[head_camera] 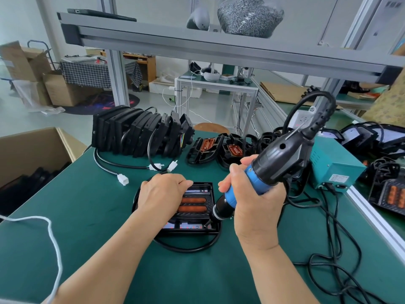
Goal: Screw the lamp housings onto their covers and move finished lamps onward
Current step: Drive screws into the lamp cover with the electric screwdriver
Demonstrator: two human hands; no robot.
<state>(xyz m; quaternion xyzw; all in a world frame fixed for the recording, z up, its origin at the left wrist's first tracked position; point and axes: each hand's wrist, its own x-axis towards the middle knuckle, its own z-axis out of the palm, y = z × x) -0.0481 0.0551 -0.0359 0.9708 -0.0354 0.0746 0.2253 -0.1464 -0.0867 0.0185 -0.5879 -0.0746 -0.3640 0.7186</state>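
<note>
Gripping the driver (278, 163) in curled fingers, the right hand (256, 207) held its bit, apparently touching, at the centre-frame lamp (194, 208); the left hand (163, 194) pressed it, fingers nearly straight.

right hand (252, 194) gripping screwdriver (269, 170), lamp (195, 207)
</note>
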